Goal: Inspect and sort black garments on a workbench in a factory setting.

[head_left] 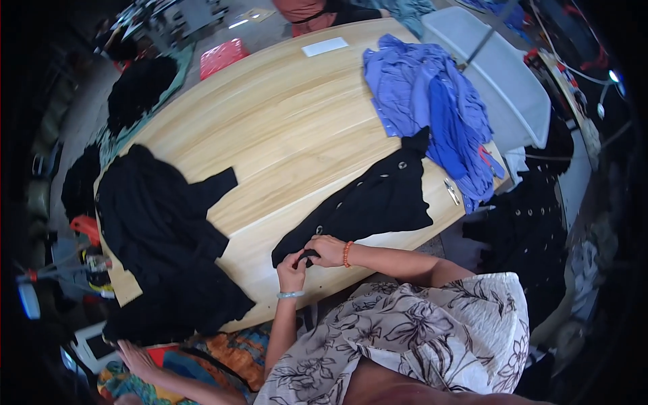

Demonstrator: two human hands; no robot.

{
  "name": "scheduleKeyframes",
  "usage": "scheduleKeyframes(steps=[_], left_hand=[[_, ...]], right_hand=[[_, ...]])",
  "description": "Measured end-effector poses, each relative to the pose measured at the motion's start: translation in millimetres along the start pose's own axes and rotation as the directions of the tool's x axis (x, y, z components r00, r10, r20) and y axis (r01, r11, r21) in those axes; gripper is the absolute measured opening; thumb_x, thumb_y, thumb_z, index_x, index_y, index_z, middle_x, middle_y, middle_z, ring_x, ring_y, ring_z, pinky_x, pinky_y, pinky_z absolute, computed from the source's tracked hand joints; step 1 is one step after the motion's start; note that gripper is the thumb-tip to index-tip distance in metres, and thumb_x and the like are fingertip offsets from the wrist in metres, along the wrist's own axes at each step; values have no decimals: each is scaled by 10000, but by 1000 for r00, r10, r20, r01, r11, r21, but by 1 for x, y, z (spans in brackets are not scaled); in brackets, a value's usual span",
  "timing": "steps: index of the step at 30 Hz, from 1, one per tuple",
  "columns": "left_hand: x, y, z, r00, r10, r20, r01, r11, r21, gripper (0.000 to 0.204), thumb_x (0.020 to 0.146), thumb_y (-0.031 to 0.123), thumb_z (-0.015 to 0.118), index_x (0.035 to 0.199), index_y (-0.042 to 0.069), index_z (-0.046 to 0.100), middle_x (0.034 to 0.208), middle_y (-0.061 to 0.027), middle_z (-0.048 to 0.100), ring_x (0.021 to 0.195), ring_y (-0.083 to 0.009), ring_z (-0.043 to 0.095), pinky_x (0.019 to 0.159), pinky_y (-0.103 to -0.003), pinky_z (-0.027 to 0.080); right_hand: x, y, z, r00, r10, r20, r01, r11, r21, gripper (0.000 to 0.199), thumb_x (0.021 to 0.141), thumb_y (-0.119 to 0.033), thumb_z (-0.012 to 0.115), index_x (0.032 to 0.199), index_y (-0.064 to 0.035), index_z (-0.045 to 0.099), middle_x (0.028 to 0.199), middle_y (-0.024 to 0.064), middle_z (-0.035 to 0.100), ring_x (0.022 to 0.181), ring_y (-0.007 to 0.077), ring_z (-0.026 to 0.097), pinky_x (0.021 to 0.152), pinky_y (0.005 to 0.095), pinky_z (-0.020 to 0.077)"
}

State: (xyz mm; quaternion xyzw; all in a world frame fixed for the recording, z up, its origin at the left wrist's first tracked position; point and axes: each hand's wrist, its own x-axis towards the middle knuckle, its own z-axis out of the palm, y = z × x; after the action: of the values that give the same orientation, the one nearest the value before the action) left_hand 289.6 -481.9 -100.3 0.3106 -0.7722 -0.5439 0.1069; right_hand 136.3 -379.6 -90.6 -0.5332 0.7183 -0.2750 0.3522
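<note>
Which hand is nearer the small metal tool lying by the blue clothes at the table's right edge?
Right. The right hand pinches the black garment's near corner, on the side toward the metal tool. The left hand grips the same corner, farther from it.

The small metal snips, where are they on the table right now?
In the head view, the metal snips lie near the right edge of the wooden table, between the black buttoned garment and the blue clothes pile.

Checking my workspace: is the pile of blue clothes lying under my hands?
No, the blue clothes lie at the table's far right, while both hands pinch the black garment.
</note>
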Motion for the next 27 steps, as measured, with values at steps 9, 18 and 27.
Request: scheduleKeyframes(steps=[9, 18, 27], left_hand=[[-5, -26, -10, 1000, 2, 8, -2, 997, -73, 207, 858, 13, 590, 1042, -6, 683, 900, -81, 702, 841, -127, 632, 805, -278, 504], [-11, -38, -21, 985, -174, 18, 173, 984, 32, 144, 829, 8, 605, 957, 0, 670, 762, -73, 672, 642, -123, 600, 620, -265, 482], [38, 33, 23, 977, 214, 25, -209, 911, 356, 210, 775, 27, 645, 985, 27, 640, 867, -157, 626, 839, -352, 599, 754, -427, 483]], right_hand=[[7, 2, 13, 997, 76, 4, -76, 997, -28, 252, 657, -83, 595, 876, -95, 720, 855, 163, 655, 859, 363, 633, 765, 452, 517], [-24, -19, -22, 991, 131, 19, -124, 970, -210, 163, 822, -189, 614, 859, -44, 678, 876, 167, 668, 827, 350, 663, 714, 466, 533], [-44, -9, -23, 996, -15, -89, -18, 934, -358, 93, 740, -70, 560, 775, -34, 639, 842, 158, 605, 699, 326, 662, 604, 428, 534]])
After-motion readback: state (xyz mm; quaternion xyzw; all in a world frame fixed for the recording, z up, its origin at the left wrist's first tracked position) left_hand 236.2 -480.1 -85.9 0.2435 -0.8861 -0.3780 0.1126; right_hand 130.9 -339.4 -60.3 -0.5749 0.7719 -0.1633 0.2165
